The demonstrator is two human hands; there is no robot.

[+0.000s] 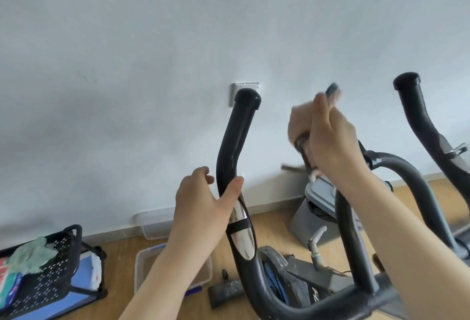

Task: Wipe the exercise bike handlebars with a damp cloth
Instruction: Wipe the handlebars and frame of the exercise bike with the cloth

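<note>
The left handlebar [236,141], near upright, is clasped at its bend by the left hand [201,200]. To its right, the inner bar [352,238] is gripped by the blurred right hand [328,139]; whether a cloth is held cannot be told. A green cloth [33,253] is draped on the black basket [73,243], low to its left and nearer the left hand.

Pale wall [127,65], wall socket [235,93], wooden floor [122,256], black rack [58,268]

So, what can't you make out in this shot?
Head view:
- Dark thing gripped by the right hand: motion blur; cloth or bar, cannot tell.
- Middle bar: top hidden behind that hand.
- Bike: base cut off by the bottom edge.
- Basket: cut by the left edge.
</note>
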